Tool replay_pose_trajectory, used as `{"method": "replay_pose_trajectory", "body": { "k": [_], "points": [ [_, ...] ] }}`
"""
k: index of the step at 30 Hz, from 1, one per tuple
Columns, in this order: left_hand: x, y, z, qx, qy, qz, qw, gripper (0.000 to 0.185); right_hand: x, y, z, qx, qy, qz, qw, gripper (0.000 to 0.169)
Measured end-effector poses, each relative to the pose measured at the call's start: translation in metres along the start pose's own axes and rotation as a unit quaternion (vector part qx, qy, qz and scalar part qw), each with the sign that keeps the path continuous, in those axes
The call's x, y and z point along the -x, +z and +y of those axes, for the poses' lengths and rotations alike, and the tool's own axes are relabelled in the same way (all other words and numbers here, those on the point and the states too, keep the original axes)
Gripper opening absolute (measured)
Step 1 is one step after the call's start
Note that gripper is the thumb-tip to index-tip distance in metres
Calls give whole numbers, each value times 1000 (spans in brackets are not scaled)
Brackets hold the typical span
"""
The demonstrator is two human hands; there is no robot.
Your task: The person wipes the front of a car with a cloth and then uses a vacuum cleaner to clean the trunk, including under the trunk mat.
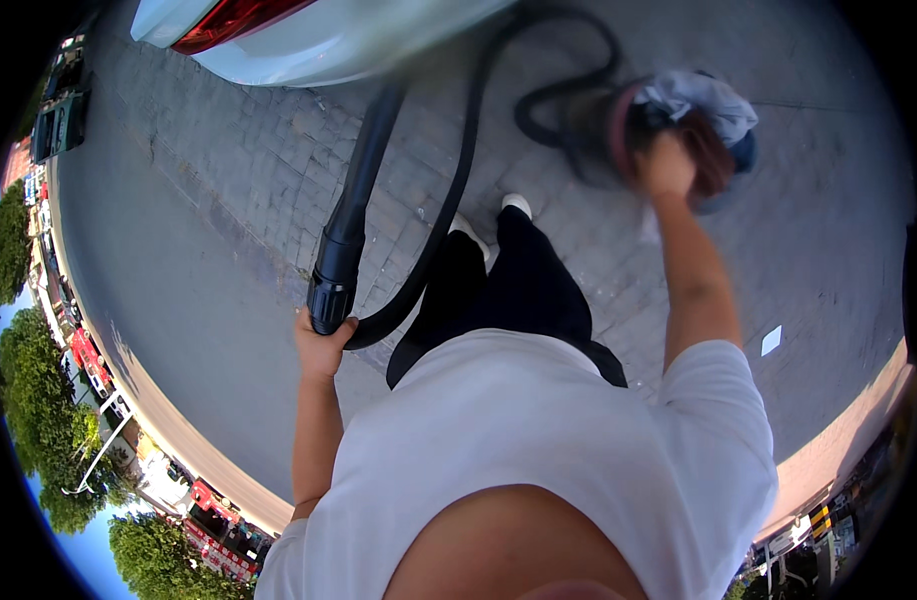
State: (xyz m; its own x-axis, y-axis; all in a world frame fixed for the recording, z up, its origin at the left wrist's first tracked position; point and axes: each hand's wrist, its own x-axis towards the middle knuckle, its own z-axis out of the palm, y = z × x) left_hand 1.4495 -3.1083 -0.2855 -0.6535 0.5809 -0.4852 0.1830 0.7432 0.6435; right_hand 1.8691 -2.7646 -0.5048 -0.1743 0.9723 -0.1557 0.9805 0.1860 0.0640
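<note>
My left hand point(323, 349) is wrapped around the lower end of a black vacuum wand point(361, 187), where its ribbed collar meets the hose. From there a black flexible hose point(466, 150) curves past my legs and loops toward a vacuum cleaner canister point(589, 131) at upper right. Over at that canister, my right hand point(664, 165) grips its top, though motion blur hides the exact hold. A pale grey cloth point(698, 97) and a brown cloth-like item point(707, 161) lie bunched on top beside my fingers. The wand's far end disappears beneath the car.
The white car's rear bumper point(316, 56) with a red tail light point(237, 19) overhangs the top. My shoes point(516, 202) stand on grey paving point(271, 157). A white paper-like square point(771, 340) lies on the right. Trees point(38, 375) and a roadway line the left rim.
</note>
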Motion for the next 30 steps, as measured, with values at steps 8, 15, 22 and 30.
{"method": "replay_pose_trajectory", "body": {
  "k": [8,15,22,30],
  "points": [
    [2,1,3,16,-14,9,1000,40,-19,22,-20,43,69,74,994,47],
    [7,4,-9,8,-7,49,999,36,-26,45,-22,101,85,59,989,51],
    [24,-8,-56,9,22,56,998,38,-39,41,-16,49,62,-40,996,65],
    [33,-8,-79,44,-23,95,994,38,-51,28,-19,65,111,-100,987,51]
  ]
}}
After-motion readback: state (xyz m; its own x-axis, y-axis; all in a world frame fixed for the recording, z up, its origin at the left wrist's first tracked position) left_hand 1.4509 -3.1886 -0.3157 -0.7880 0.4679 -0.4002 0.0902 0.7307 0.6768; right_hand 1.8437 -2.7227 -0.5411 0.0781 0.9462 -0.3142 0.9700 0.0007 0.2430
